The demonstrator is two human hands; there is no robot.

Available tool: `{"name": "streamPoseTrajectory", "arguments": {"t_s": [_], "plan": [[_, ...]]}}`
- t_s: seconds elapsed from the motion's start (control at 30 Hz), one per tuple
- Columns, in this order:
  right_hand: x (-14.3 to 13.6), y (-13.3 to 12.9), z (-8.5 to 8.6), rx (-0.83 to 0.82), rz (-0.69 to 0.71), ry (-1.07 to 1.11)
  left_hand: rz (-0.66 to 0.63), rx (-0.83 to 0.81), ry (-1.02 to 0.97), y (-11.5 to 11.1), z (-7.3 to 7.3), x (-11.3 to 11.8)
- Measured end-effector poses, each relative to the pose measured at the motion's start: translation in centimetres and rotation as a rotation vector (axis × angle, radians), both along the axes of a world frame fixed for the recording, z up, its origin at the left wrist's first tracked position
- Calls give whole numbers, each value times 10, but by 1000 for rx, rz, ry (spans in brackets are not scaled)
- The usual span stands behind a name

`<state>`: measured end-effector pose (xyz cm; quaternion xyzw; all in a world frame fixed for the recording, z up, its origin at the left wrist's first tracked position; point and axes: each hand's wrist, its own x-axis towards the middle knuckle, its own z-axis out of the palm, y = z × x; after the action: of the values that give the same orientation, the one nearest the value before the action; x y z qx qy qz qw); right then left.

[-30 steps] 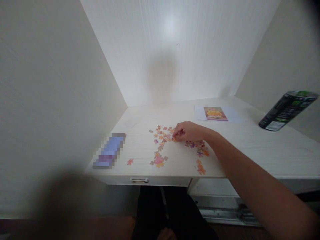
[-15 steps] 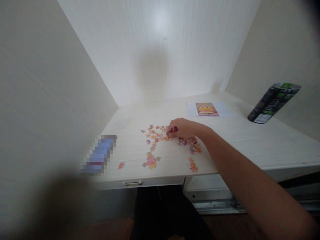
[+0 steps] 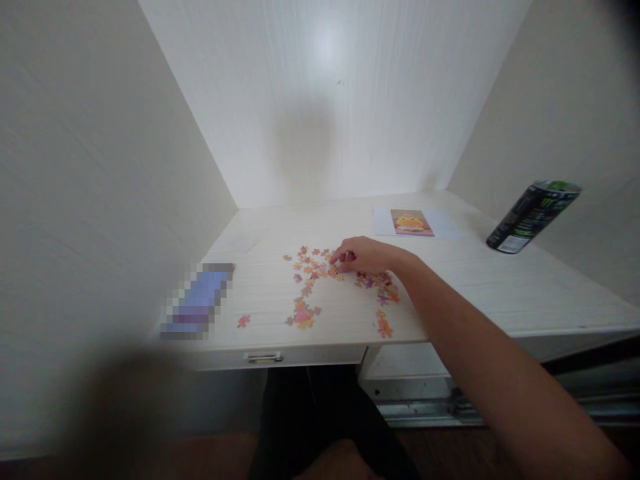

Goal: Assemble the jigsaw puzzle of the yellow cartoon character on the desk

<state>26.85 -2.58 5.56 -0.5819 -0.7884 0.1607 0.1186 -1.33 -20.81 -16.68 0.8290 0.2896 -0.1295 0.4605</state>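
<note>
My right hand [image 3: 356,255] reaches in over a spread of small jigsaw pieces [image 3: 316,268] on the white desk. Its fingers are curled and bunched, with the index finger and thumb down among the pieces at the top middle. Whether a piece sits between the fingertips is too small to make out. More loose pieces [image 3: 384,291] lie under and beside the wrist. A pink and yellow cluster of pieces [image 3: 303,315] lies nearer the front edge. At the bottom edge a patch of skin over my lap may be my left hand [image 3: 340,461]; no fingers show there.
A printed picture of a yellow figure [image 3: 412,223] lies on white paper at the back. A black drink can [image 3: 533,217] stands to the right. At the left lies a pixelated phone-like object [image 3: 203,300]. A single piece [image 3: 243,322] and an orange strip [image 3: 384,324] lie near the front edge.
The view has shifted slightly. My right hand stays over the same pieces, its index finger a little more extended. More of the skin patch shows at the bottom edge.
</note>
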Motion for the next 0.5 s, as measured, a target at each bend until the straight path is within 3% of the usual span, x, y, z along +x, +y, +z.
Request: {"name": "streamPoseTrajectory", "arguments": {"t_s": [0.23,0.4,0.5], "plan": [[0,2,-3,-4,7,5,179,98,17,21,10,-30],[3,4,-7,0,32,5,73,108,-42,44,8,-24],[3,5,-6,1,44,11,-14,104,-80,42,-1,-12]]}}
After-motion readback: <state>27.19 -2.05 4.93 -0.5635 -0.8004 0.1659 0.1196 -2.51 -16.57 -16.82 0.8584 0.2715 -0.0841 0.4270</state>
